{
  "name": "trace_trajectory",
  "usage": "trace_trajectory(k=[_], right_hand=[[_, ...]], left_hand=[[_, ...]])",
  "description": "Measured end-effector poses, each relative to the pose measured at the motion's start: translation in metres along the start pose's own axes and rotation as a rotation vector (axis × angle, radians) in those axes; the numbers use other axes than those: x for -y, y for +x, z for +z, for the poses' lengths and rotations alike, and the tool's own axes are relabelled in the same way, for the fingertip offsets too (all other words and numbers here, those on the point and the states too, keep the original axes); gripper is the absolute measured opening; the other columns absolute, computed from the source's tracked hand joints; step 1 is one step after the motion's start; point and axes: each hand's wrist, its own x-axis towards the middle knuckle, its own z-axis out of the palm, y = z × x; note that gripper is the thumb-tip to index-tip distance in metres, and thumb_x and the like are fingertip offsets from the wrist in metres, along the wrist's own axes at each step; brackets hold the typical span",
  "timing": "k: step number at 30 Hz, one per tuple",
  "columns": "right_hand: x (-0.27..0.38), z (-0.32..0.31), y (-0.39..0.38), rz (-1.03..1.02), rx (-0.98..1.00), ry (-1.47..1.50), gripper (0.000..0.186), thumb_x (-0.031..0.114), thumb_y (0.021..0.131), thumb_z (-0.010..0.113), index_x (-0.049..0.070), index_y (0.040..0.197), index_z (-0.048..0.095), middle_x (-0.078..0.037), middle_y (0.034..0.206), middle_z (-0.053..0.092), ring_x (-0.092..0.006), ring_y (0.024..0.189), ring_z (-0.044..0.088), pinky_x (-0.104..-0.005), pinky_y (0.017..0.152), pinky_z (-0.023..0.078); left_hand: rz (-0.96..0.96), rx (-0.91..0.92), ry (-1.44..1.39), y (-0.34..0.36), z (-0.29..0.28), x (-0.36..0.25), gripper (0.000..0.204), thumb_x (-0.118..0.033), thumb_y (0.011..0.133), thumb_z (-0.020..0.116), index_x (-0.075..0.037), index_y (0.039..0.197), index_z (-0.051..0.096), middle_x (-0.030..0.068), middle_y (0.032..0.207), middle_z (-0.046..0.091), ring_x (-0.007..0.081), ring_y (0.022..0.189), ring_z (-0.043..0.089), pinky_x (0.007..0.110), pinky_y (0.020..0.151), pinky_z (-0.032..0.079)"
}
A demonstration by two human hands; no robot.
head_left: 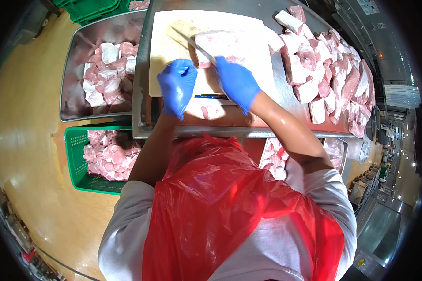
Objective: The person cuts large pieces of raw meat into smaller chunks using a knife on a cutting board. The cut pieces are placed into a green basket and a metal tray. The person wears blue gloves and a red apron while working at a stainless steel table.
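My right hand (238, 84), in a blue glove, is closed round the handle of a knife (195, 44). Its long blade points up and left, crossing the left end of a pale slab of meat (227, 42) on a white cutting board (166, 51). Also gloved in blue, my left hand (177, 86) is over the board's near left part, left of the slab and apart from it. Its fingers are curled together; whatever they may hold is hidden. A slim dark-blue pen-like object (212, 96) lies between my wrists, with a small meat scrap (205, 112) nearer me.
Many meat pieces (323, 70) are heaped on the metal table (143, 79) at right. Left of it stands a metal tub (72, 93) of meat chunks, with a green crate (79, 175) of trimmings nearer me. More green crates (91, 11) stand far left.
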Motion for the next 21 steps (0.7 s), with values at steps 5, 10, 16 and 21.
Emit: trace_trajectory(k=[5, 10, 16, 21], right_hand=[[-0.061, -0.039, -0.124, 0.117, 0.291, -0.387, 0.028, 0.012, 0.092, 0.057, 0.003, 0.118, 0.051, -0.022, 0.086, 0.067, -0.0419, 0.073, 0.067, -0.0493, 0.061, 0.055], [-0.062, -0.078, -0.125, 0.068, 0.087, -0.375, 0.023, 0.011, 0.092, 0.056, 0.004, 0.114, 0.053, -0.021, 0.083, 0.065, -0.0423, 0.068, 0.066, -0.0501, 0.057, 0.053], [0.014, -0.038, -0.022, -0.033, -0.2, 0.02, 0.025, 0.017, 0.094, 0.053, 0.0, 0.112, 0.057, -0.024, 0.09, 0.069, -0.0426, 0.082, 0.068, -0.0507, 0.071, 0.054], [0.022, -0.011, 0.006, 0.114, 0.072, -0.077, 0.021, 0.02, 0.094, 0.053, 0.002, 0.104, 0.059, -0.024, 0.081, 0.069, -0.0422, 0.075, 0.069, -0.0523, 0.068, 0.054]], left_hand=[[-0.243, -0.063, 0.164, -0.005, -0.032, 0.007, 0.009, -0.006, 0.082, 0.072, -0.002, 0.09, 0.072, 0.0129, 0.076, 0.068, 0.0206, 0.063, 0.066, 0.034, 0.061, 0.052], [-0.091, -0.009, 0.067, -0.008, 0.001, -0.02, 0.03, -0.012, 0.085, 0.078, 0.002, 0.11, 0.069, 0.0117, 0.092, 0.069, 0.0144, 0.074, 0.066, 0.03, 0.067, 0.054], [0.191, -0.055, 0.189, -0.007, 0.04, -0.002, 0.023, -0.005, 0.08, 0.079, -0.001, 0.093, 0.061, 0.0181, 0.088, 0.064, 0.0303, 0.075, 0.065, 0.034, 0.066, 0.052], [0.101, -0.068, 0.12, -0.015, 0.035, 0.004, 0.022, -0.001, 0.077, 0.077, -0.002, 0.092, 0.061, 0.0139, 0.073, 0.061, 0.0234, 0.063, 0.06, 0.034, 0.062, 0.05]])
